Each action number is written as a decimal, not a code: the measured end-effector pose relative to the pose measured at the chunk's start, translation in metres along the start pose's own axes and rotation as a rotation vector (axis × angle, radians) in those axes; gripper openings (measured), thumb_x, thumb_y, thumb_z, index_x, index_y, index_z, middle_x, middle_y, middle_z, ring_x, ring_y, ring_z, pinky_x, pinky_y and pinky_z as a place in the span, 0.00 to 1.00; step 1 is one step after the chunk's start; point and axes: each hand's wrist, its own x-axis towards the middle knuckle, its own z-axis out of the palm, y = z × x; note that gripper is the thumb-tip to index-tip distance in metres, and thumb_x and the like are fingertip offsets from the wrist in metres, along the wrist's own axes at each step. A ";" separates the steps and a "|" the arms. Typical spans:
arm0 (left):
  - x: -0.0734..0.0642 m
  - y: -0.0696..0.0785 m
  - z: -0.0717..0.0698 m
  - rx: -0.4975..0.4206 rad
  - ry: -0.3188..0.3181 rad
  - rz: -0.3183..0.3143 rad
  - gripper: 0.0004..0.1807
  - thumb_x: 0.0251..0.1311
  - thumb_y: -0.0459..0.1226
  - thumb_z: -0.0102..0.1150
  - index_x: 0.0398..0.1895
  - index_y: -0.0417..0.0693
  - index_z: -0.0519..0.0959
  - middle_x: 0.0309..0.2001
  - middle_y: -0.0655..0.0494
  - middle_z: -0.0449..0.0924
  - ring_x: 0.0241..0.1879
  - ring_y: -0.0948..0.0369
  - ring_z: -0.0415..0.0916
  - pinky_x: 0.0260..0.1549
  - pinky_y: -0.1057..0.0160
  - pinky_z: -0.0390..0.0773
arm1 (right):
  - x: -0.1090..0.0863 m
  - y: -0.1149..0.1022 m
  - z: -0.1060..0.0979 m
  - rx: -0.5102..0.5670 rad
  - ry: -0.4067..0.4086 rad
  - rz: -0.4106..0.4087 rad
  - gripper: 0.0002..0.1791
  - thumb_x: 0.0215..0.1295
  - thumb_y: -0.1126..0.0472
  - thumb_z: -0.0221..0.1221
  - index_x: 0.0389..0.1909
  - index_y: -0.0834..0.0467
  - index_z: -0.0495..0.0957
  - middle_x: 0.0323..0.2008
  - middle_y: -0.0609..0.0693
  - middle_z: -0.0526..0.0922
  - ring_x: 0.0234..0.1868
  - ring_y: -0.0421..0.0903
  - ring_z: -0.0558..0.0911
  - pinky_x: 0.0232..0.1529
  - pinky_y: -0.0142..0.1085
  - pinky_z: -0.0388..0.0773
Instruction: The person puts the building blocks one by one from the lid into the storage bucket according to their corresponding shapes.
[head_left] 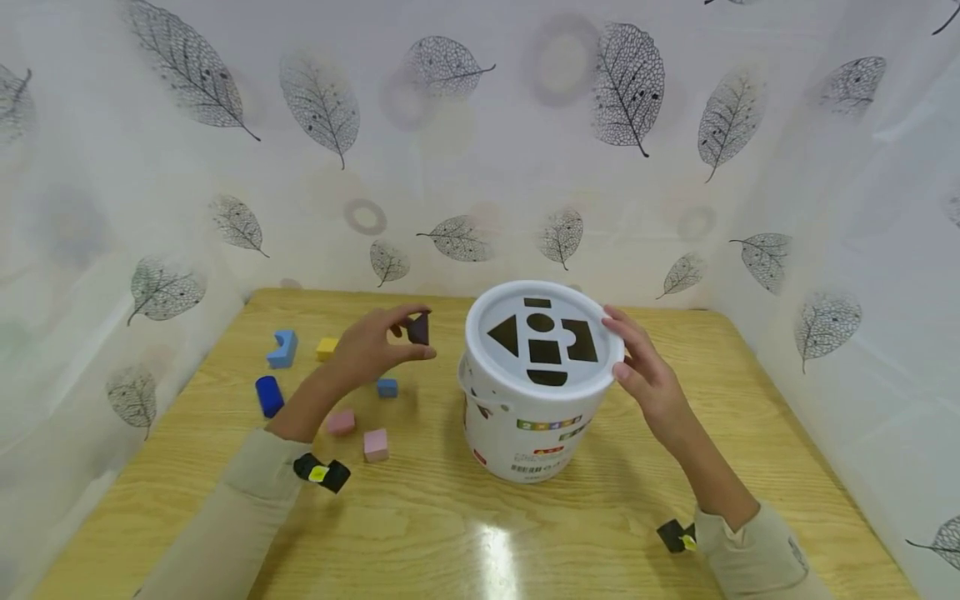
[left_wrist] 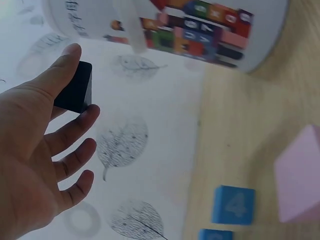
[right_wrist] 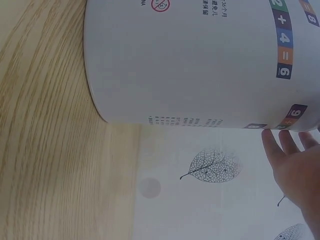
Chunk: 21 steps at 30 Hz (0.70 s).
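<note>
A dark triangular block (head_left: 419, 328) is pinched between the thumb and fingers of my left hand (head_left: 372, 343), held above the table to the left of a white bucket. In the left wrist view the same block (left_wrist: 78, 89) looks nearly black. The bucket (head_left: 525, 433) stands upright with a grey-white lid (head_left: 491, 367) that has several shaped holes: a triangle, a circle, a square and others. My right hand (head_left: 651, 385) rests on the lid's right rim, thumb and fingers at the edge. In the right wrist view its fingers (right_wrist: 274, 147) touch the bucket's side near the top.
Left of the bucket lie a light blue notched block (head_left: 282, 349), a dark blue cylinder (head_left: 269, 396), a yellow block (head_left: 326, 348), a small blue block (head_left: 387, 387) and two pink blocks (head_left: 376, 445). A leaf-patterned curtain (head_left: 480, 150) surrounds the wooden table (head_left: 420, 533).
</note>
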 end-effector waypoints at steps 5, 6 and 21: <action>-0.001 0.023 -0.016 -0.029 0.038 0.041 0.39 0.56 0.62 0.67 0.71 0.64 0.70 0.55 0.54 0.78 0.52 0.53 0.72 0.41 0.54 0.74 | 0.000 0.000 0.000 -0.004 -0.008 0.007 0.29 0.76 0.68 0.44 0.76 0.60 0.59 0.79 0.52 0.51 0.70 0.36 0.68 0.60 0.27 0.73; -0.001 0.027 -0.018 -0.036 0.046 0.054 0.39 0.57 0.62 0.67 0.71 0.64 0.70 0.55 0.54 0.77 0.52 0.53 0.72 0.41 0.54 0.74 | 0.000 0.000 -0.001 -0.005 -0.011 0.007 0.29 0.76 0.68 0.44 0.76 0.60 0.59 0.79 0.51 0.51 0.70 0.36 0.68 0.61 0.27 0.73; 0.002 0.086 -0.029 -0.050 0.053 0.156 0.37 0.55 0.61 0.70 0.67 0.61 0.74 0.56 0.60 0.77 0.55 0.56 0.69 0.46 0.52 0.72 | 0.000 0.002 -0.002 0.004 -0.014 -0.005 0.29 0.76 0.69 0.45 0.76 0.60 0.60 0.79 0.52 0.52 0.69 0.37 0.68 0.60 0.27 0.74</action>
